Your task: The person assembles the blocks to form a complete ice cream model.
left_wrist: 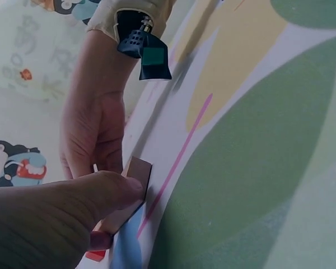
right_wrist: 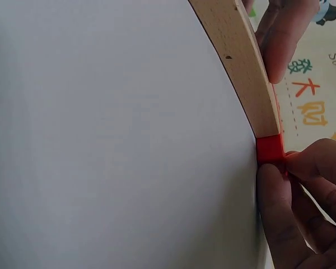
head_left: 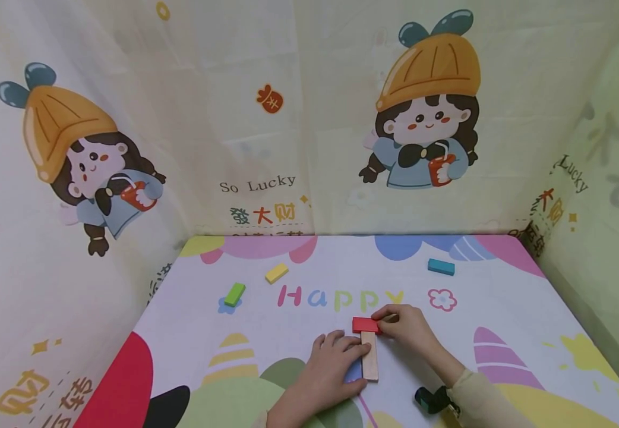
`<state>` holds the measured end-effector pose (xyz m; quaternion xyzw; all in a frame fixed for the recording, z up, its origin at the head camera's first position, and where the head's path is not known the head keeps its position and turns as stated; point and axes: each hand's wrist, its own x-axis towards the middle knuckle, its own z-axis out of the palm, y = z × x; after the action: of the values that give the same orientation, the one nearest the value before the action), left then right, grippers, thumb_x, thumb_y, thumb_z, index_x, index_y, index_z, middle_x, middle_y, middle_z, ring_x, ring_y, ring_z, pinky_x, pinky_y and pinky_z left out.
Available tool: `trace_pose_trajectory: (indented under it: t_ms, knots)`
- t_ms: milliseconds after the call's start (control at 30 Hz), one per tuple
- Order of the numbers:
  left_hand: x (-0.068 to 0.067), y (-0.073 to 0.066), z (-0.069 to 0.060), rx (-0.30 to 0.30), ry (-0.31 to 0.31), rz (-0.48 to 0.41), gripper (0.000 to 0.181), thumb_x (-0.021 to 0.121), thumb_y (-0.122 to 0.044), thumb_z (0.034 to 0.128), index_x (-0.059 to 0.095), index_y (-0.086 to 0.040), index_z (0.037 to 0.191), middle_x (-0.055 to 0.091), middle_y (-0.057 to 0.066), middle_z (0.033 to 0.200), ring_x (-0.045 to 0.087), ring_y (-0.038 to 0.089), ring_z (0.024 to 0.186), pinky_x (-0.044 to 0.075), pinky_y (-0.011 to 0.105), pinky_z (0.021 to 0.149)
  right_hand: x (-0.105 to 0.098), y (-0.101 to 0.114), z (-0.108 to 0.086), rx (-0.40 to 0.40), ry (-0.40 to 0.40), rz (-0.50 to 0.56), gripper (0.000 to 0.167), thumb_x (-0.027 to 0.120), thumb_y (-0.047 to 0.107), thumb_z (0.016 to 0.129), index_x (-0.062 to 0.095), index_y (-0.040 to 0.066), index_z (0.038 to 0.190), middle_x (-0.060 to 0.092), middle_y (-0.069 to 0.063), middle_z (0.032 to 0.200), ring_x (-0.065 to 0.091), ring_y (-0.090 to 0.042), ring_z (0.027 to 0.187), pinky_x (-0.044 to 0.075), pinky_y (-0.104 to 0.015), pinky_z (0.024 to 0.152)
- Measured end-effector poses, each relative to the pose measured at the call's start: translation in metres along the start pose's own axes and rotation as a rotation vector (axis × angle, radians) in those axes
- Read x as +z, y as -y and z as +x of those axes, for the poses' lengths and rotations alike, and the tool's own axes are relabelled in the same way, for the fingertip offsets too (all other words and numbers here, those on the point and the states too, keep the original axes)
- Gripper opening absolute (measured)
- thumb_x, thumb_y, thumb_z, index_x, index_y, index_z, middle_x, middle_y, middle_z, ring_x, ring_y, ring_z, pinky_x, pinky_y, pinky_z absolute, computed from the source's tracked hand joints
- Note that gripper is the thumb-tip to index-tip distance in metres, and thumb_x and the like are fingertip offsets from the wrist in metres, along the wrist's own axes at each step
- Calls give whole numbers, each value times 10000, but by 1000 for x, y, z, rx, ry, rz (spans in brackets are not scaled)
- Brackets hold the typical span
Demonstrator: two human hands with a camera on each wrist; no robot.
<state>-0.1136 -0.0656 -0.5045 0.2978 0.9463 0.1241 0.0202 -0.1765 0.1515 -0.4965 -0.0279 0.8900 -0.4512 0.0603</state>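
Note:
A plain wooden block (head_left: 369,356) lies lengthwise on the table, its far end against a red block (head_left: 365,324) set crosswise. My left hand (head_left: 327,370) holds the wooden block from the left, thumb near its close end and a fingertip further along; the left wrist view shows that thumb (left_wrist: 120,189) on it. My right hand (head_left: 408,330) pinches the red block's right end between thumb and finger. In the right wrist view, the red block (right_wrist: 270,149) meets the end of the wooden block (right_wrist: 243,67). My fingers partly cover both blocks.
A green block (head_left: 235,294) and a yellow block (head_left: 277,273) lie at the far left of the printed table mat (head_left: 181,333). A blue block (head_left: 441,267) lies at the far right. Patterned cloth walls (head_left: 336,119) stand behind and at both sides.

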Motion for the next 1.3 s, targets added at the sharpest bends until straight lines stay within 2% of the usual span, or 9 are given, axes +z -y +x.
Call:
trace_pose_trajectory:
  t_ms: [233,433,600,700,900,1133,1300]
  knots:
    - [-1,0,1,-3,21,-14,575,720,-505,919,566,-392,1461,577,-89,1447,468,286,1371,413,624,1070,-1,0,-1,11,2,5,142,742,45,870,797,99,990,753,-33,930,628,-150,759,526,-268,615]
    - [-2,0,1,-8,29,-16,582,722,-503,915,563,-396,1464,572,-88,1451,463,288,1375,407,625,1076,-1,-3,1,35,-4,33,202,750,62,892,773,78,1092,757,-38,992,658,-151,813,574,-256,667]
    - [-1,1,1,-7,30,-12,579,715,-500,916,562,-397,1465,571,-87,1450,463,293,1375,410,623,1074,-7,-11,2,50,-23,53,220,717,58,920,748,56,1138,743,-56,1021,650,-159,795,582,-267,665]
    - [0,1,1,-4,28,-7,581,713,-499,916,561,-397,1467,572,-88,1447,465,291,1373,414,618,1071,-15,-17,4,51,-48,9,216,717,84,929,743,61,1142,742,-54,1027,639,-170,803,570,-268,654]
    - [0,1,0,-4,26,-12,581,706,-501,919,558,-404,1473,570,-91,1451,462,288,1377,413,618,1071,-33,-28,8,4,-101,-123,191,741,139,913,759,82,1095,758,-32,985,678,-179,843,519,-283,661]
    - [0,1,-1,11,-1,-5,553,708,-481,919,582,-395,1451,588,-91,1428,481,287,1357,426,618,1051,-53,-41,13,-12,-130,-151,247,741,159,921,742,53,1144,754,-61,1000,676,-186,841,508,-283,637]
    - [0,1,-2,18,-12,-7,549,706,-465,918,585,-389,1448,588,-89,1425,483,290,1353,421,624,1051,-68,-50,17,5,-149,-170,277,731,187,931,730,40,1167,746,-76,997,661,-187,840,488,-285,644]
